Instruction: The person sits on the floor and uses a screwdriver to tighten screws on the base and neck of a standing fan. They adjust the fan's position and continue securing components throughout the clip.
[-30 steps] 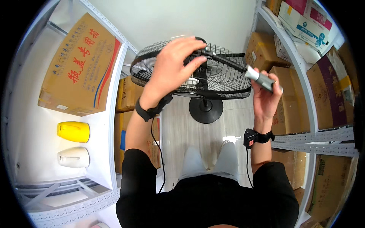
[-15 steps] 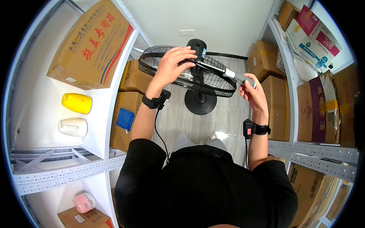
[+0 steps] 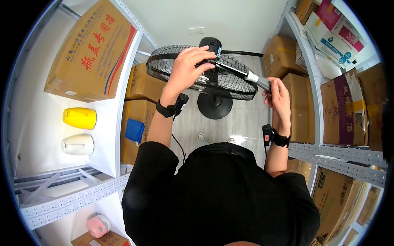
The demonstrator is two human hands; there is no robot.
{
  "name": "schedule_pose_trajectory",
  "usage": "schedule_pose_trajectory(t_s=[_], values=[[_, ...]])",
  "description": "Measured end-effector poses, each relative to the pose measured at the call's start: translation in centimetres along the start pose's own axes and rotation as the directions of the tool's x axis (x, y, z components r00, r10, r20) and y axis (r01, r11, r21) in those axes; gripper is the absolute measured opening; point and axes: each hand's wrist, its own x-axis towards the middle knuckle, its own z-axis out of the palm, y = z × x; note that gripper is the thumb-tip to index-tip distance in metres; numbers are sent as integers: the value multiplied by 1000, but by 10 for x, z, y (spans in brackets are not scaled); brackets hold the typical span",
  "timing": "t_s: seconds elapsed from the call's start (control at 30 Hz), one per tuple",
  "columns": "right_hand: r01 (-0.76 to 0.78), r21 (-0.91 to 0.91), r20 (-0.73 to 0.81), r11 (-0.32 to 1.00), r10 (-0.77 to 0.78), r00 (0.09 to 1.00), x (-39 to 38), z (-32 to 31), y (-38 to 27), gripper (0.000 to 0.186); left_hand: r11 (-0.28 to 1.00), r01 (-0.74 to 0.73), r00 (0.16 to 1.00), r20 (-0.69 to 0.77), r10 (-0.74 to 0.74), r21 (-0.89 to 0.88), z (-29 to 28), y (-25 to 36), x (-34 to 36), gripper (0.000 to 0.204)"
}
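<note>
A black pedestal fan (image 3: 242, 89) stands in front of me, its wire-caged head turned upward and its round base (image 3: 214, 105) on the floor. My left hand (image 3: 189, 70) is at the middle of the cage beside the motor housing (image 3: 210, 43), fingers curled and thumb opposite. What lies between them is hidden. From there a long, thin shaft of a tool (image 3: 251, 76) slants over the cage to a white collar and grey handle. My right hand (image 3: 280, 98) holds that handle's end, thumb and fingers around it, just beyond the cage's right rim.
Metal shelving flanks me. On the left are a large cardboard box (image 3: 92, 53), yellow kettle (image 3: 80, 118), white kettle (image 3: 78, 144) and pink-and-white appliance (image 3: 98, 225). A blue folded cloth (image 3: 134, 130) lies on a lower carton. More cartons (image 3: 296, 102) fill the right side.
The view has shifted slightly. My right hand has turned on the tool's handle, with its fingers looser and more extended. My left hand stays at the middle of the fan.
</note>
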Motion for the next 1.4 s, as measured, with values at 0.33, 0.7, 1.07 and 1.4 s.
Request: schedule_pose_trajectory(t_s=[0.33,0.7,1.07,1.4], values=[[136,121,-89,983,-126,988,2,23,-9,25,1000,13,998,-56,-14,-26,2,-6,1,35],[222,102,-158,970,-204,966,8,31,-10,26,998,34,998,-48,-36,-51,-4,-11,-2,35],[238,91,-166,967,-221,961,10,32,-5,18,998,26,998,-55,-29,-55,-5,-21,2,37],[308,296,-182,904,-263,947,10,39,-4,28,991,33,997,-69,-43,-133,-2,-19,0,43]])
